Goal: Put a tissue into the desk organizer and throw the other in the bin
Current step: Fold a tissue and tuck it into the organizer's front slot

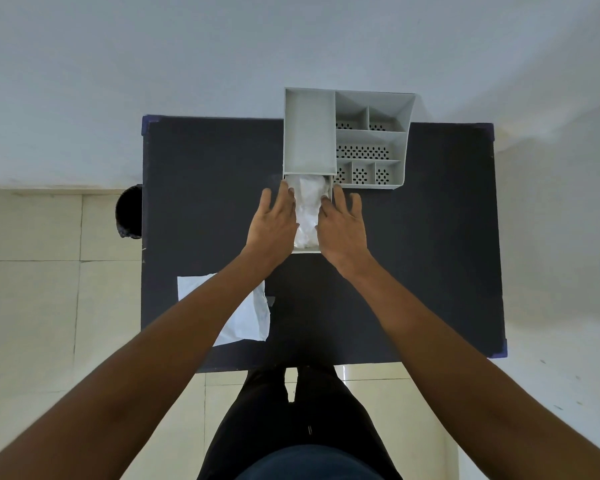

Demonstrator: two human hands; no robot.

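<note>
A grey desk organizer (310, 133) stands at the far edge of the dark table, its drawer (307, 251) pulled out toward me. A crumpled white tissue (307, 209) lies inside the drawer. My left hand (274, 223) rests on the drawer's left side, fingers spread, and my right hand (343, 226) rests on its right side, fingertips touching the tissue. A second tissue (253, 317), flat and white, lies on the table's near left, partly under my left forearm. The black bin (129, 213) stands on the floor left of the table.
The organizer's right half (371, 150) has several small perforated compartments. The dark table (430, 237) ends against a white wall at the back. My legs stand at the table's near edge on a tiled floor (32, 289).
</note>
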